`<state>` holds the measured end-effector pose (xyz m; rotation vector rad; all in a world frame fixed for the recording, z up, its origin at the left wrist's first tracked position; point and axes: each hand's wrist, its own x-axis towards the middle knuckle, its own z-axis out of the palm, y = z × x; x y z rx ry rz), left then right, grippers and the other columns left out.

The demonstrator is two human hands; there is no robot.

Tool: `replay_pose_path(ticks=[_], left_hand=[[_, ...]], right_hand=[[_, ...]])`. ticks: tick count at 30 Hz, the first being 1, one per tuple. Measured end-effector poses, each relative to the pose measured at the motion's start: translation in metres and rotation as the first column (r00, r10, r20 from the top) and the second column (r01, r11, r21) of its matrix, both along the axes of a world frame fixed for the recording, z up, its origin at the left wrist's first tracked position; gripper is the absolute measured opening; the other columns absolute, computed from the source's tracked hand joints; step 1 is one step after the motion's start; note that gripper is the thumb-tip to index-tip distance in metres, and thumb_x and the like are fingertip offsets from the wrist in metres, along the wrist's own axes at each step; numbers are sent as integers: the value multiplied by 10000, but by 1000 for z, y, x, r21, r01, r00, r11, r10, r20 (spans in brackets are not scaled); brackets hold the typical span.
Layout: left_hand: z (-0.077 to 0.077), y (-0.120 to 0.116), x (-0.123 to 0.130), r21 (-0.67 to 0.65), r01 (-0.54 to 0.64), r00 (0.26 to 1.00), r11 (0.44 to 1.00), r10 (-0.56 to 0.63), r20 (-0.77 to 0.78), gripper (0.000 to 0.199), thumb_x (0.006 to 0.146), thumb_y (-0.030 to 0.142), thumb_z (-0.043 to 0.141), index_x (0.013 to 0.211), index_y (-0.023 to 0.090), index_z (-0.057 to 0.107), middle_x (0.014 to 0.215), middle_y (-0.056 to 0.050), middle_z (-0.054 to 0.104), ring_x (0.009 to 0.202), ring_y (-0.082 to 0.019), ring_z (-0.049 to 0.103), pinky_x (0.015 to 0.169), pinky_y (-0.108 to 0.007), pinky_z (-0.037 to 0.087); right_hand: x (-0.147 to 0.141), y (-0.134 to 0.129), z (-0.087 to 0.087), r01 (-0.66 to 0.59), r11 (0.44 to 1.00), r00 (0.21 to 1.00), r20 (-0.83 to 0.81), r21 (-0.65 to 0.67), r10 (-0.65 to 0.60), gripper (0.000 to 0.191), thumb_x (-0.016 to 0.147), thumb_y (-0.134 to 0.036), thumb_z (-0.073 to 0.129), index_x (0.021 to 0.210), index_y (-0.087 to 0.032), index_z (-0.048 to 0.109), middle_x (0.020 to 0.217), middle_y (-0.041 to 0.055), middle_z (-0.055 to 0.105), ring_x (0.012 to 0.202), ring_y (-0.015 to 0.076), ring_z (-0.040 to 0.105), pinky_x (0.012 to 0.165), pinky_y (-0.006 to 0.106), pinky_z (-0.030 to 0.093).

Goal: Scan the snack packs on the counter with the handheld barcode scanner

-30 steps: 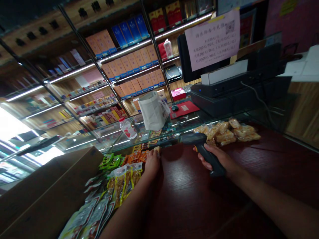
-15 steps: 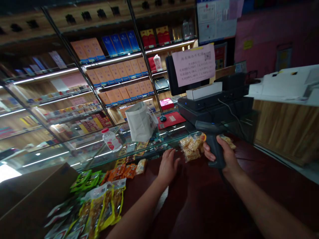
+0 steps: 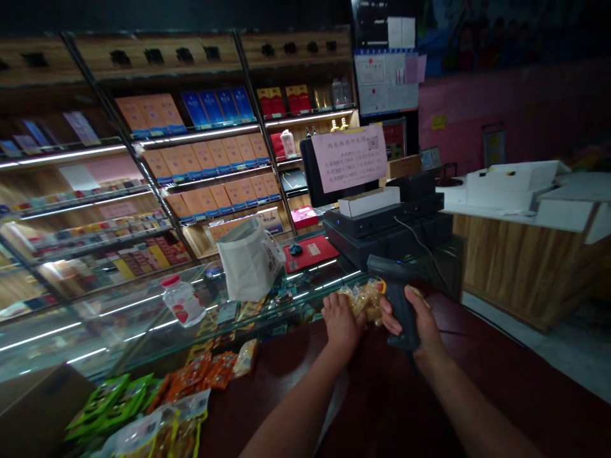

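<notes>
My right hand (image 3: 424, 324) wraps around the grip of a dark handheld barcode scanner (image 3: 401, 305), held upright with its head pointing left. Clear packets of pale yellow snacks (image 3: 365, 299) lie on the dark red counter just left of the scanner. Over the left side of these packets, my left hand (image 3: 342, 324) has its fingers curled and its thumb against the near side, gripping a snack packet. Part of another packet shows behind my right hand.
At the left lie orange snack packets (image 3: 195, 375), green packets (image 3: 114, 404), yellow-edged pouches (image 3: 167, 432) and a cardboard box (image 3: 41, 407). On the glass case (image 3: 119, 318) stand a strawberry-printed bottle (image 3: 184, 302) and a white bag (image 3: 251, 261). A monitor (image 3: 310, 172) stands behind.
My left hand has moved right and forward from the bare counter onto the snack packets, its fingers closing. The scanner stays in my right hand. The camera view has shifted right and upward.
</notes>
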<state>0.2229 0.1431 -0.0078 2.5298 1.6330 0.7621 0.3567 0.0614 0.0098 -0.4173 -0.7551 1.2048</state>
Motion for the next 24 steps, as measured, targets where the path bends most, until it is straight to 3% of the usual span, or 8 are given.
replay_pose_path(ticks=[4, 7, 10, 14, 18, 21, 24], left_hand=[[4, -7, -17, 29, 65, 963, 997, -70, 260, 350, 724, 298, 696, 1002, 190, 514, 1112, -126, 564, 1121, -315, 495, 977, -464, 401], [9, -16, -46, -78, 171, 854, 982, -108, 509, 377, 684, 296, 723, 964, 215, 484, 1001, -70, 596, 983, -254, 580, 895, -394, 475], [6, -25, -84, -307, 291, 699, 906, 17, 715, 451, 665, 372, 772, 923, 238, 428, 854, 10, 603, 720, -156, 602, 641, -262, 506], [-9, -35, -131, -452, 387, 479, 803, 244, 843, 588, 589, 432, 844, 951, 248, 419, 723, 57, 609, 507, -93, 526, 413, -161, 374], [-17, -51, -165, -501, 354, 339, 790, 391, 856, 569, 585, 423, 867, 1016, 221, 557, 785, 6, 675, 577, -109, 591, 453, -167, 396], [-13, -64, -180, -518, 304, 316, 800, 428, 847, 559, 600, 412, 865, 1071, 191, 660, 862, -41, 714, 630, -130, 628, 529, -209, 466], [-6, -74, -190, -516, 248, 324, 820, 432, 842, 583, 588, 363, 873, 1108, 181, 682, 998, -84, 732, 815, -200, 695, 690, -271, 549]], right_hand=[[2, 1, -2, 13, 1000, 1000, -14, -6, -13, 371, 863, -571, 571, 917, -209, 635, 651, -24, 515, 373, 80, 306, 341, 213, 287], [2, 3, -4, -9, 1000, 1000, -7, -18, 9, 376, 854, -580, 578, 898, -211, 635, 641, -18, 520, 358, 76, 298, 339, 220, 269], [0, 5, -8, -37, 999, 999, 7, -40, 37, 374, 852, -585, 580, 841, -213, 625, 624, -14, 512, 355, 76, 309, 344, 224, 273], [-3, 6, -14, -57, 996, 998, 23, -69, 58, 381, 858, -599, 571, 866, -224, 637, 630, -20, 500, 355, 72, 311, 341, 220, 265], [-5, 4, -17, -87, 990, 995, 45, -108, 92, 377, 860, -605, 575, 866, -233, 639, 656, -9, 525, 374, 77, 345, 363, 230, 281], [-8, 3, -21, -104, 984, 990, 83, -145, 117, 360, 875, -587, 567, 889, -234, 635, 674, -1, 540, 391, 93, 366, 373, 251, 312], [-13, 2, -27, -114, 978, 981, 139, -174, 139, 372, 877, -574, 570, 964, -219, 638, 680, -1, 552, 394, 103, 387, 376, 261, 328]])
